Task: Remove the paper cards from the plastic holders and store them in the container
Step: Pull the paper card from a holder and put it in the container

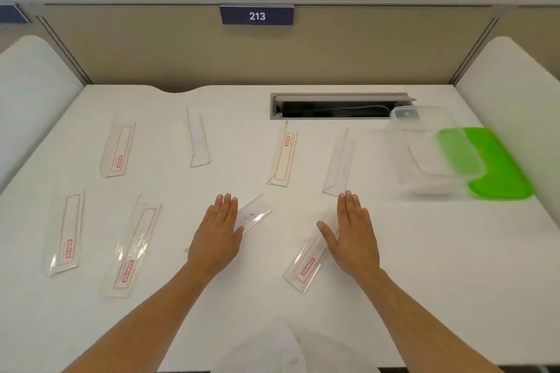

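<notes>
Several clear plastic holders with paper cards inside lie scattered on the white desk (424, 266). My left hand (216, 233) lies flat, fingers straight, over the near end of one holder (254, 215) in the middle. My right hand (353, 231) lies flat too, its thumb on the upper part of a holder with a red label (307, 266). More holders rest at the left (68, 234), (131, 248), (118, 148) and further back (198, 142), (283, 157), (339, 163). A clear plastic container (424, 154) stands open at the right.
A green lid (500, 166) lies beside and partly under the container at the right. A cable slot (336, 107) is cut into the desk at the back. Beige partitions with a blue sign "213" (257, 15) close off the back and sides.
</notes>
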The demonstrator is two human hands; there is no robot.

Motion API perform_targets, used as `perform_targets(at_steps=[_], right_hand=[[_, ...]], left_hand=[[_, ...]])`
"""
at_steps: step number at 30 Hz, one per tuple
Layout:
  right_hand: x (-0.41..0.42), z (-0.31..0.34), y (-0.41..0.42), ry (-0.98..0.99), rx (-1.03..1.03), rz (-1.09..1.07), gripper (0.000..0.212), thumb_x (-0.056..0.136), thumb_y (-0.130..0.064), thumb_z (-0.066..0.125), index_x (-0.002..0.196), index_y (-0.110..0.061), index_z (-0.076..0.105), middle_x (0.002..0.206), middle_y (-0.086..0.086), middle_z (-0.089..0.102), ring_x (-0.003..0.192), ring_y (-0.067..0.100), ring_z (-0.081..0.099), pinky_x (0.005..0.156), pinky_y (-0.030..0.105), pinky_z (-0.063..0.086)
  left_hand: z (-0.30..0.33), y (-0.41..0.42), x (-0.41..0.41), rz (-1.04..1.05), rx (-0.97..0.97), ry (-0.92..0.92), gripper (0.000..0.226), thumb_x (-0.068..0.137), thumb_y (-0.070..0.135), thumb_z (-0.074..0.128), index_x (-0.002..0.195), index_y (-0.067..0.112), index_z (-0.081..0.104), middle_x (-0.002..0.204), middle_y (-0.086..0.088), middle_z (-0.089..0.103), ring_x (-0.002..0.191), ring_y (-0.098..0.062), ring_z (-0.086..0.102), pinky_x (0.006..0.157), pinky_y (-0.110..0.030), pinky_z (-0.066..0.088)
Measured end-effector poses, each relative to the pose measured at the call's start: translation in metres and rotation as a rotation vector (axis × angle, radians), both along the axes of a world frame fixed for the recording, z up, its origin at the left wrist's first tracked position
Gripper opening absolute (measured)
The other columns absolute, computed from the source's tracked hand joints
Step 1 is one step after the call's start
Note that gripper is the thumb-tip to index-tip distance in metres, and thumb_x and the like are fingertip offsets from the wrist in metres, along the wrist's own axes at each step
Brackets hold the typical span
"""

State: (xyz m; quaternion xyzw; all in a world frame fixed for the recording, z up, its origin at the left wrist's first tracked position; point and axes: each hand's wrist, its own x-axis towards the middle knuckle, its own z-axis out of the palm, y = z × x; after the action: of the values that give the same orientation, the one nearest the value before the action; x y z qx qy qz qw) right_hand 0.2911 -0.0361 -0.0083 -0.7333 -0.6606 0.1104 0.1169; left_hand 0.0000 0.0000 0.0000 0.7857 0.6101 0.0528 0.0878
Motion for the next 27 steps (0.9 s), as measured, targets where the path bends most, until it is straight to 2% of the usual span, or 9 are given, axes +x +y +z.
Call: perform_targets(at_steps=[3, 6, 9, 12, 16, 19, 23, 27], right_hand=[[-0.001, 0.001, -0.001, 0.059, -0.06, -0.02, 0.084, 0.092, -0.066, 0.015, 0.155, -0.012, 0.003, 0.164, 0.001, -0.003, 0.151, 0.014, -0.004, 0.121, 0.029, -0.001], [-0.005, 0.0, -0.003, 0.137, -0.094, -0.035, 0.083, 0.091, -0.066, 0.017, 0.155, -0.014, 0.008, 0.164, -0.002, 0.001, 0.15, 0.013, 0.006, 0.12, 0.028, 0.01], [-0.003, 0.001, -0.002, 0.187, -0.12, -0.062, 0.083, 0.09, -0.067, 0.019, 0.156, -0.018, 0.005, 0.164, -0.007, -0.002, 0.15, 0.014, 0.012, 0.119, 0.033, 0.024], [-0.004, -0.001, -0.003, 0.191, -0.129, -0.062, 0.082, 0.091, -0.067, 0.019, 0.156, -0.02, 0.002, 0.164, -0.008, -0.004, 0.15, 0.015, 0.013, 0.118, 0.034, 0.027], [-0.003, -0.001, -0.003, 0.175, -0.12, -0.05, 0.079, 0.094, -0.063, 0.023, 0.156, -0.017, 0.003, 0.164, -0.005, -0.003, 0.15, 0.014, 0.011, 0.12, 0.033, 0.022], [-0.004, 0.002, -0.001, 0.163, -0.13, -0.036, 0.08, 0.095, -0.062, 0.023, 0.156, -0.015, 0.003, 0.164, -0.002, -0.001, 0.15, 0.014, 0.007, 0.122, 0.032, 0.011], [-0.006, 0.008, 0.001, 0.159, -0.073, -0.03, 0.085, 0.09, -0.068, 0.014, 0.155, -0.015, 0.001, 0.164, 0.0, 0.0, 0.151, 0.014, 0.0, 0.121, 0.033, 0.0], [-0.014, 0.024, 0.005, 0.253, 0.01, -0.033, 0.082, 0.093, -0.066, 0.02, 0.156, -0.017, 0.001, 0.164, -0.004, 0.0, 0.15, 0.008, -0.004, 0.12, 0.028, -0.002]], left_hand=[[0.005, -0.003, 0.0, 0.107, -0.086, -0.015, 0.054, 0.103, 0.02, 0.035, 0.154, 0.009, 0.02, 0.16, -0.006, 0.027, 0.147, -0.022, 0.025, 0.114, -0.034, 0.028], [0.015, -0.007, 0.002, 0.162, -0.135, 0.011, 0.052, 0.098, 0.01, 0.037, 0.15, 0.015, 0.031, 0.147, -0.002, 0.048, 0.123, -0.026, 0.054, 0.094, -0.037, 0.045], [0.021, -0.004, 0.002, 0.179, -0.167, 0.041, 0.049, 0.095, 0.011, 0.042, 0.144, 0.017, 0.038, 0.136, -0.003, 0.056, 0.11, -0.029, 0.06, 0.087, -0.037, 0.047], [0.021, -0.004, 0.003, 0.194, -0.144, 0.03, 0.046, 0.093, 0.01, 0.046, 0.138, 0.017, 0.044, 0.128, -0.003, 0.061, 0.103, -0.03, 0.062, 0.082, -0.037, 0.048], [0.024, 0.001, 0.007, 0.232, -0.081, -0.051, 0.047, 0.089, 0.001, 0.044, 0.133, 0.017, 0.051, 0.121, -0.003, 0.065, 0.096, -0.033, 0.063, 0.077, -0.038, 0.047], [0.032, 0.005, 0.015, 0.281, -0.042, -0.141, 0.038, 0.093, 0.004, 0.042, 0.123, 0.021, 0.057, 0.106, 0.0, 0.067, 0.088, -0.03, 0.061, 0.072, -0.035, 0.046], [0.041, 0.007, 0.029, 0.328, 0.012, -0.307, 0.03, 0.099, 0.011, 0.042, 0.119, 0.019, 0.062, 0.102, -0.003, 0.07, 0.089, -0.03, 0.063, 0.075, -0.036, 0.05], [0.049, 0.009, 0.047, 0.466, -0.072, -0.704, 0.032, 0.098, 0.004, 0.044, 0.122, 0.013, 0.063, 0.106, -0.001, 0.071, 0.095, -0.018, 0.066, 0.086, -0.029, 0.049]])
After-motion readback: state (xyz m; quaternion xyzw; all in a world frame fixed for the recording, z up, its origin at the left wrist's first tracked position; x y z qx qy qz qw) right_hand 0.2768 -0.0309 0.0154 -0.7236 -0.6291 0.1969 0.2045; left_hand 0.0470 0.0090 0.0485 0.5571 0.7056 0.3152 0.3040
